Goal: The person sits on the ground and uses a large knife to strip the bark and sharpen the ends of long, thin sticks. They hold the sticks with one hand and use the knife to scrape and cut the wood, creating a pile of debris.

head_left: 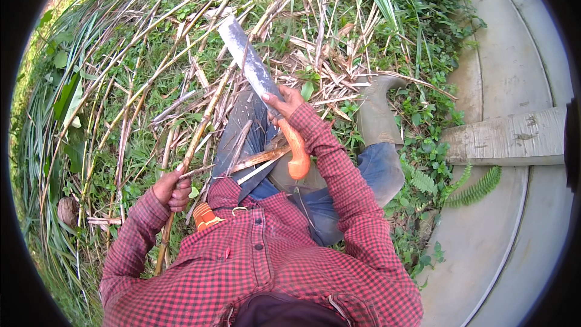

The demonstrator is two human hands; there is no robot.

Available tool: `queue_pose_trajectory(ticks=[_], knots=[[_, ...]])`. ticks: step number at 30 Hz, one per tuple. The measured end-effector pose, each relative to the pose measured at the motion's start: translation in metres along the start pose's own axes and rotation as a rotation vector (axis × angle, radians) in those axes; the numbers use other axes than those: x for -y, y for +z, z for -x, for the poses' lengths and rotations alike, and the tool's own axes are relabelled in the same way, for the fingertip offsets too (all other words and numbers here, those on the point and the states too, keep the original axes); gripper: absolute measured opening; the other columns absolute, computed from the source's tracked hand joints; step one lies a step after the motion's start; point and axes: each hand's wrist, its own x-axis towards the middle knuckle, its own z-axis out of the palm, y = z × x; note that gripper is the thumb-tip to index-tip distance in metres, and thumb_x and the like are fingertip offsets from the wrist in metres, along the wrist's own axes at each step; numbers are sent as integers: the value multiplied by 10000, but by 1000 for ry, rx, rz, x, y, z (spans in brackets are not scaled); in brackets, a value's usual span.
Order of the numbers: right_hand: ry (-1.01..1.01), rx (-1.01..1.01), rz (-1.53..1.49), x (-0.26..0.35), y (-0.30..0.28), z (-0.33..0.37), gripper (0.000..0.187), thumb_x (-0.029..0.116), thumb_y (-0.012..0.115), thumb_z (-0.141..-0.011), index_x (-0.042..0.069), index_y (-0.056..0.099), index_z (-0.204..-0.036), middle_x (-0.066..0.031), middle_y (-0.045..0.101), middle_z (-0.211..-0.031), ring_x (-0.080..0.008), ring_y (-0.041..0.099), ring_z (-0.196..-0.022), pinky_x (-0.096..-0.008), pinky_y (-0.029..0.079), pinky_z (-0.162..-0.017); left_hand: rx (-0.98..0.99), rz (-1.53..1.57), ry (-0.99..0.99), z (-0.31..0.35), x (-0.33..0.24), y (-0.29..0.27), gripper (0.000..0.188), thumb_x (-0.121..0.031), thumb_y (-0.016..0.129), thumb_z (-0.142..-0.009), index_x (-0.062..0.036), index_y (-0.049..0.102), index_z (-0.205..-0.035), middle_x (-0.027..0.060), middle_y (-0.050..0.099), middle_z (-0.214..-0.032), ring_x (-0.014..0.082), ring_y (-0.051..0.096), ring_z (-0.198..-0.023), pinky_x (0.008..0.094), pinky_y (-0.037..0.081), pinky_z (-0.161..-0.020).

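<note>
A: What is held, and where?
B: The cane (204,126), left of centre, is gripped by the left hand (173,190), fingers curled; the knife (250,60), upper centre, is grasped by the right hand (287,102) where blade meets handle.
A: Why so high?
B: Finer control is probably gained.
A: And room?
B: The tip is pointed upper left, toward scattered stalks (151,75); the right is bounded by concrete (502,224).

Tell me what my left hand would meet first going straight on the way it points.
Your left hand would probably meet the long yellowish stalk slanting up just ahead; depth is unclear, and the two may already be touching.
</note>
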Motion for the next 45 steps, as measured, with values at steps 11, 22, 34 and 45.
queue_pose_trajectory(ticks=[11, 22, 34, 45], knots=[[-148, -207, -530, 4, 6, 28, 399, 144, 507, -823, 127, 338, -1183, -47, 519, -669, -125, 512, -470, -260, 445, -387, -715, -585, 569, -16, 9, -8, 248, -267, 475, -869, -39, 485, -771, -16, 402, -506, 68, 347, -361, 226, 289, -338], [-520, -358, 839, -2, 17, 46, 568, 201, 632, -689, 124, 425, -1212, -114, 585, -891, -257, 603, -725, -355, 491, -668, -254, -149, -33, 14, -18, 16, 461, -547, 330, -851, -155, 358, -610, -64, 239, -426, 57, 178, -313, 221, 139, -292], [-1003, -531, 1233, 19, 0, 51, 174, 61, 574, -593, 63, 493, -746, -72, 487, -625, -230, 558, -568, -331, 477, -524, 408, 324, -302, 35, 13, 46, 507, -583, 252, -856, -139, 401, -661, -62, 263, -475, 67, 223, -372, 233, 231, -368], [-333, -576, 1364, 31, -83, 27, 180, 143, 557, -745, 52, 520, -895, -150, 593, -727, -289, 602, -662, -374, 513, -587, 187, 137, -209, 16, -10, 45, 481, -563, 273, -863, -155, 350, -621, -71, 237, -434, 52, 214, -330, 208, 215, -293]])
